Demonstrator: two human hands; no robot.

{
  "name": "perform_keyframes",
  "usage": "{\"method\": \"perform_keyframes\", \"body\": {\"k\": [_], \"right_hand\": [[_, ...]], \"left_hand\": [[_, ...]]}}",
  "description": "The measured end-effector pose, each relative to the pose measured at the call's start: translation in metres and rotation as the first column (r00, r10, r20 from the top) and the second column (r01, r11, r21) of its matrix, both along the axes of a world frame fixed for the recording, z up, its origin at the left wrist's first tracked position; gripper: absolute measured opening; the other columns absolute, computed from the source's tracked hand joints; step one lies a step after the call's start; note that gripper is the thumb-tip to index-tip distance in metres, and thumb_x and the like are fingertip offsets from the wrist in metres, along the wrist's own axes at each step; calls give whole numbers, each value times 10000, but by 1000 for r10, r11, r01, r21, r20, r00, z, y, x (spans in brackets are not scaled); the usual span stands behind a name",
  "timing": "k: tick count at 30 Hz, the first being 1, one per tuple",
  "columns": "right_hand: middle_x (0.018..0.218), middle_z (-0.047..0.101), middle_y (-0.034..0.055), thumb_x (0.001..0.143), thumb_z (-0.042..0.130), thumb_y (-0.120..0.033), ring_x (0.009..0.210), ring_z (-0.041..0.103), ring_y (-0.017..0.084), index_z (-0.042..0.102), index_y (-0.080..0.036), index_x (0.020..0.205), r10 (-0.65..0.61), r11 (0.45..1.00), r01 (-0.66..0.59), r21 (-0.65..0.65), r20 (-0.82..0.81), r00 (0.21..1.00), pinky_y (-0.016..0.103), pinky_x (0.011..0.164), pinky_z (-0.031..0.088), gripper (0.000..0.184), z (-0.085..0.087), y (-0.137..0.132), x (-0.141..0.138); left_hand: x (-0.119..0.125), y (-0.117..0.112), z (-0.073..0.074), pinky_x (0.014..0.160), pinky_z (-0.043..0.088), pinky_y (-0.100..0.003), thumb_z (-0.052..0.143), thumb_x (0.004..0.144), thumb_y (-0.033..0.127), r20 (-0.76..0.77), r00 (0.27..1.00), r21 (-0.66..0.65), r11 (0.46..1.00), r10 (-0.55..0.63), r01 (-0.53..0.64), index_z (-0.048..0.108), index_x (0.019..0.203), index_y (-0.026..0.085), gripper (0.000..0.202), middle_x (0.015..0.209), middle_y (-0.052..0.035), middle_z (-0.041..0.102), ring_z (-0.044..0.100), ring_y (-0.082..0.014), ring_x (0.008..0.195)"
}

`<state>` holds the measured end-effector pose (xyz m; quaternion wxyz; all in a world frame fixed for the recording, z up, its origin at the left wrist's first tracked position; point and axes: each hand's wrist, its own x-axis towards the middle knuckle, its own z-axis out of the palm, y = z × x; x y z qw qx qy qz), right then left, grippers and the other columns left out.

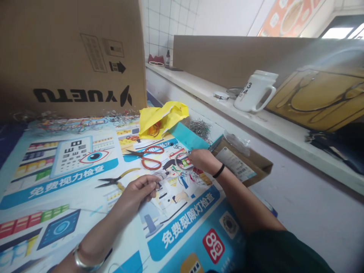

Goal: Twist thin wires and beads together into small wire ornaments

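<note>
My left hand [141, 188] is closed in a pinch on a small pale piece at its fingertips, just right of the yellow-handled pliers [115, 180]. My right hand [200, 159], with a black band on the wrist, is closed on a thin wire ring [182, 163] that lies over the printed poster [71, 178]. Red-handled scissors [148, 157] lie just beyond and between the two hands. A pile of small metal wire pieces [200, 128] sits behind my right hand.
A big cardboard box [71, 57] stands at the back left. A crumpled yellow bag [162, 117] and a teal sheet [187, 137] lie beyond the scissors. A small open carton [244, 165] sits at the right. A white mug [254, 91] stands on the ledge.
</note>
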<state>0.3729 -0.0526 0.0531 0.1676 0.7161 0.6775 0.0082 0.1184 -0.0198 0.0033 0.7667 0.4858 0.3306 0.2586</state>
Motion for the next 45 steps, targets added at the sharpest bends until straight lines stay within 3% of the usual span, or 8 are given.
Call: {"method": "perform_keyframes", "body": {"k": [22, 28, 30, 32, 35, 38, 41, 45], "right_hand": [[960, 656, 179, 804, 471, -142, 860, 644, 253, 657, -104, 899, 7, 1000, -7, 9, -3, 1000, 285, 663, 470, 212, -14, 9, 3], [925, 652, 135, 800, 453, -144, 817, 614, 195, 650, -121, 831, 13, 994, -6, 105, -65, 998, 232, 629, 410, 201, -5, 5, -1], [837, 645, 88, 775, 468, -140, 740, 586, 153, 631, -132, 758, 50, 982, -6, 191, -223, 973, 217, 617, 388, 164, -2, 3, -6], [744, 614, 46, 752, 501, -165, 654, 538, 117, 600, -137, 690, 135, 961, 37, 273, -582, 802, 210, 594, 372, 120, -1, 1, -14], [642, 542, -8, 736, 572, -267, 547, 446, 84, 569, -146, 664, 173, 969, 156, 194, -975, 137, 205, 525, 335, 141, -5, -4, -33], [508, 454, -56, 718, 609, -286, 460, 346, 66, 553, -157, 654, 23, 989, 145, -30, -937, -349, 201, 474, 275, 155, -17, -7, -54], [495, 471, -56, 700, 643, -289, 453, 365, 65, 565, -152, 682, -101, 985, 61, -161, -829, -551, 200, 469, 271, 158, -31, -9, -70], [513, 501, -49, 686, 681, -296, 464, 401, 65, 579, -143, 694, -170, 976, 2, -217, -768, -617, 198, 475, 282, 184, -46, -8, -77]], "left_hand": [[-1, 4, -7, 462, 347, -170, 706, 695, 306, -16, 1000, 55, 998, -22, 23, 633, 858, 154, 234, 674, -6, 612, 491, -67, 524], [0, 4, -8, 452, 338, -175, 710, 688, 295, -8, 1000, 59, 998, 2, -2, 634, 859, 153, 235, 676, -8, 617, 491, -71, 516], [0, 4, -9, 449, 332, -174, 702, 696, 282, 0, 1000, 59, 998, 10, -10, 637, 847, 151, 210, 660, -6, 614, 483, -65, 505], [1, 2, -8, 445, 323, -171, 696, 702, 274, 7, 1000, 55, 998, 25, -25, 634, 822, 149, 184, 618, 1, 600, 478, -63, 498], [3, -5, -1, 441, 315, -172, 694, 704, 276, 20, 998, 39, 998, 58, -58, 620, 792, 148, 172, 584, -1, 595, 483, -72, 501], [4, -15, 10, 459, 343, -186, 685, 712, 302, 26, 997, 54, 996, 74, -75, 613, 790, 150, 186, 540, -2, 588, 482, -84, 491], [5, -21, 17, 467, 357, -195, 672, 722, 327, 16, 997, 87, 993, 80, -81, 600, 789, 157, 197, 518, 3, 586, 479, -90, 478], [5, -21, 16, 460, 341, -192, 648, 741, 329, 0, 996, 119, 989, 84, -84, 585, 766, 163, 179, 507, 15, 574, 465, -86, 464]]}}
